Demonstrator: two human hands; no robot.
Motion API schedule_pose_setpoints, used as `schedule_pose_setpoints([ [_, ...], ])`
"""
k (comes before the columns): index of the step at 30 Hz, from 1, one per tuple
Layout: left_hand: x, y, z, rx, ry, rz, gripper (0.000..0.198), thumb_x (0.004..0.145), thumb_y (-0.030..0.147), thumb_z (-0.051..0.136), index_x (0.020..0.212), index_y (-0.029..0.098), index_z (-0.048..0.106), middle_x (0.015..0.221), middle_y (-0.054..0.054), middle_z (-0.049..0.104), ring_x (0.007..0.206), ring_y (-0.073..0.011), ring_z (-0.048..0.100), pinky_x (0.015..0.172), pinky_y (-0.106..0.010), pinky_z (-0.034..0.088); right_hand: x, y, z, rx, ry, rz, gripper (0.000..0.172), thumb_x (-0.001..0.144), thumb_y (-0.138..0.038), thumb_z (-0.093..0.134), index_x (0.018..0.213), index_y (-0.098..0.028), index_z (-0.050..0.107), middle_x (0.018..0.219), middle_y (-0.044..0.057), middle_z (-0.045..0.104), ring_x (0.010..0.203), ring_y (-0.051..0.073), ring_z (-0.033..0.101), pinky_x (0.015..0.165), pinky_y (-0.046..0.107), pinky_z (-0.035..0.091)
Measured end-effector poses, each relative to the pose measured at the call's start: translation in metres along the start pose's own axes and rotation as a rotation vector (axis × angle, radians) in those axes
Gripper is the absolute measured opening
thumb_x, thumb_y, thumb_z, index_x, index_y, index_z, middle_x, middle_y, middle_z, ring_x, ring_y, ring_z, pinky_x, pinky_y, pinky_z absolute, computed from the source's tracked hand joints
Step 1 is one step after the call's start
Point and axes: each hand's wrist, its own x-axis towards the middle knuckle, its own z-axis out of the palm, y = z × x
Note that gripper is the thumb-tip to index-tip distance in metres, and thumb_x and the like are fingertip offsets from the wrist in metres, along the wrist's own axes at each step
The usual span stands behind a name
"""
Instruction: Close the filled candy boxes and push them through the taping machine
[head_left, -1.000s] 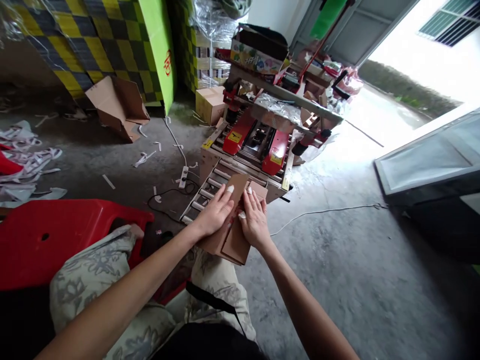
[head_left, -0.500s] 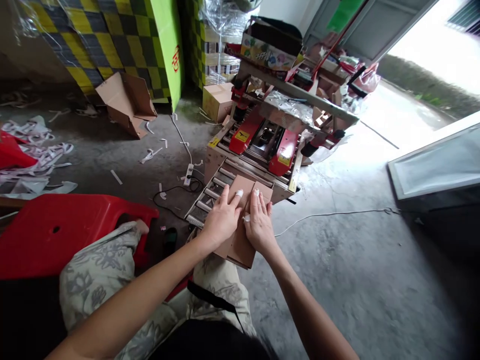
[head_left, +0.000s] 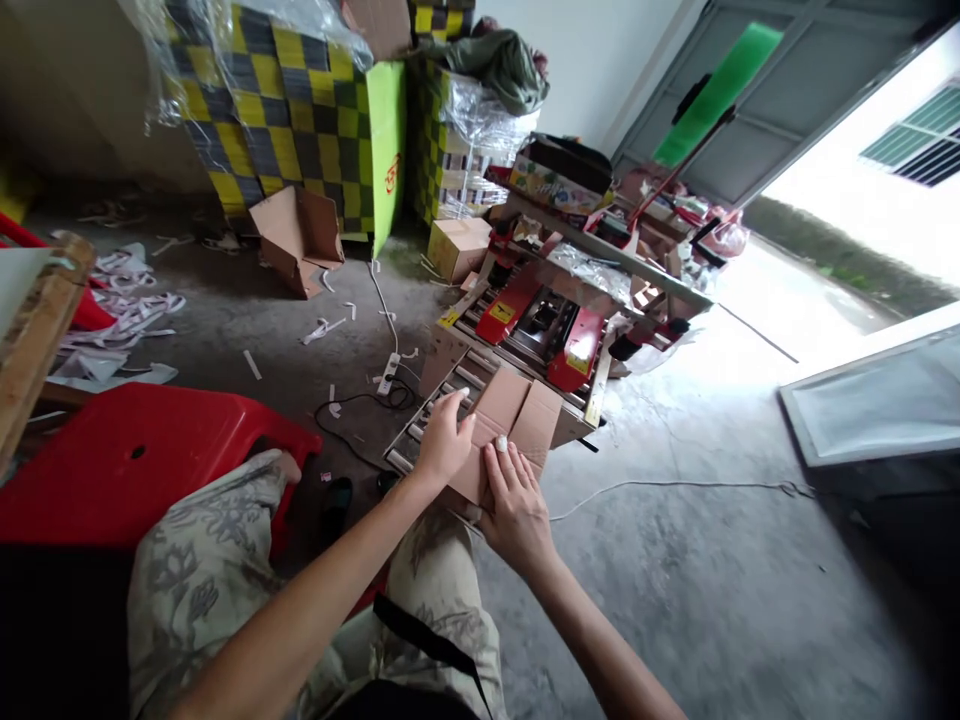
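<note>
A small brown cardboard box (head_left: pixel 517 415) rests on the near end of the roller bed of a red carton-sealing machine (head_left: pixel 536 320). My left hand (head_left: pixel 444 440) grips its left side, fingers curled over the edge. My right hand (head_left: pixel 516 500) presses on the near part of the top flaps, fingers together and bent. Several fingertips carry white tape.
A red plastic stool (head_left: pixel 127 465) stands at my left knee. Yellow-and-black checkered carton stacks (head_left: pixel 300 110) wrapped in film fill the back. An open carton (head_left: pixel 296 235), paper strips (head_left: pixel 120 300) and a power strip (head_left: pixel 388 372) lie on the concrete floor. A glass-topped case (head_left: pixel 877 400) is at right.
The box has moved forward onto the rollers. My left hand shifted from flat on top to gripping the left edge, and my right hand slid back toward me. The camera tilted up.
</note>
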Motion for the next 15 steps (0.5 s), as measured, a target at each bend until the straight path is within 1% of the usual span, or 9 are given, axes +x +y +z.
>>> schedule_pose_setpoints([
  [2, -0.014, -0.011, -0.007, -0.066, 0.076, 0.005, 0.034, 0.088, 0.021, 0.047, 0.121, 0.013, 0.049, 0.121, -0.014, 0.053, 0.116, -0.0218, 0.050, 0.102, -0.039, 0.040, 0.020, 0.027, 0.004, -0.007, 0.009, -0.013, 0.069, 0.082, -0.032, 0.051, 0.141, -0.004, 0.029, 0.146, 0.020, 0.026, 0.136, 0.033, 0.020, 0.109, 0.051, 0.027],
  [3, -0.023, -0.017, -0.011, -0.095, 0.087, -0.011, 0.033, 0.088, 0.023, 0.047, 0.120, 0.014, 0.049, 0.121, -0.013, 0.053, 0.114, -0.0216, 0.051, 0.100, -0.040, 0.042, 0.034, 0.044, 0.005, -0.009, 0.007, -0.007, 0.068, 0.082, -0.032, 0.052, 0.140, -0.003, 0.030, 0.145, 0.021, 0.028, 0.135, 0.033, 0.021, 0.109, 0.051, 0.026],
  [5, -0.041, -0.030, -0.018, -0.137, 0.081, -0.073, 0.032, 0.088, 0.027, 0.046, 0.118, 0.016, 0.050, 0.120, -0.012, 0.054, 0.111, -0.0215, 0.054, 0.096, -0.041, 0.045, 0.068, 0.082, 0.005, -0.006, -0.006, 0.023, 0.065, 0.084, -0.030, 0.051, 0.139, -0.002, 0.032, 0.143, 0.022, 0.031, 0.135, 0.032, 0.023, 0.111, 0.047, 0.023],
  [7, -0.058, -0.043, -0.026, -0.161, 0.067, -0.150, 0.032, 0.087, 0.032, 0.045, 0.115, 0.017, 0.051, 0.120, -0.013, 0.055, 0.108, -0.0220, 0.057, 0.093, -0.041, 0.049, 0.107, 0.121, 0.002, 0.004, -0.013, 0.061, 0.057, 0.086, -0.021, 0.046, 0.138, -0.001, 0.034, 0.142, 0.023, 0.032, 0.135, 0.031, 0.024, 0.111, 0.043, 0.021],
  [9, -0.074, -0.056, -0.037, -0.173, 0.064, -0.219, 0.034, 0.085, 0.036, 0.045, 0.113, 0.018, 0.053, 0.118, -0.013, 0.057, 0.106, -0.0231, 0.059, 0.091, -0.041, 0.051, 0.145, 0.153, -0.004, 0.007, 0.014, 0.108, 0.052, 0.085, -0.013, 0.043, 0.135, -0.001, 0.038, 0.139, 0.023, 0.036, 0.133, 0.029, 0.028, 0.109, 0.042, 0.025],
  [10, -0.082, -0.062, -0.044, -0.181, 0.071, -0.249, 0.034, 0.084, 0.038, 0.046, 0.111, 0.020, 0.055, 0.117, -0.011, 0.059, 0.106, -0.0236, 0.060, 0.090, -0.041, 0.052, 0.160, 0.164, -0.007, 0.005, 0.037, 0.139, 0.052, 0.083, -0.011, 0.044, 0.134, -0.001, 0.040, 0.138, 0.023, 0.039, 0.132, 0.029, 0.031, 0.108, 0.043, 0.026],
  [12, -0.100, -0.077, -0.059, -0.199, 0.094, -0.309, 0.030, 0.081, 0.043, 0.049, 0.105, 0.028, 0.058, 0.112, -0.004, 0.064, 0.102, -0.0246, 0.062, 0.089, -0.043, 0.053, 0.178, 0.173, -0.012, -0.009, 0.093, 0.223, 0.055, 0.080, -0.009, 0.049, 0.133, -0.003, 0.040, 0.137, 0.023, 0.040, 0.131, 0.031, 0.032, 0.108, 0.047, 0.027],
  [13, -0.110, -0.085, -0.067, -0.205, 0.110, -0.341, 0.026, 0.078, 0.044, 0.052, 0.100, 0.034, 0.060, 0.107, 0.002, 0.066, 0.100, -0.0252, 0.064, 0.088, -0.044, 0.054, 0.180, 0.169, -0.012, -0.021, 0.125, 0.273, 0.058, 0.078, -0.008, 0.051, 0.134, -0.004, 0.038, 0.137, 0.023, 0.039, 0.132, 0.032, 0.030, 0.108, 0.050, 0.026],
  [15, -0.130, -0.109, -0.084, -0.188, 0.173, -0.398, 0.018, 0.071, 0.047, 0.057, 0.088, 0.045, 0.062, 0.094, 0.013, 0.069, 0.093, -0.0279, 0.066, 0.084, -0.049, 0.056, 0.168, 0.149, -0.003, -0.045, 0.178, 0.356, 0.064, 0.077, -0.008, 0.052, 0.138, -0.004, 0.031, 0.141, 0.025, 0.033, 0.134, 0.034, 0.023, 0.108, 0.054, 0.023],
])
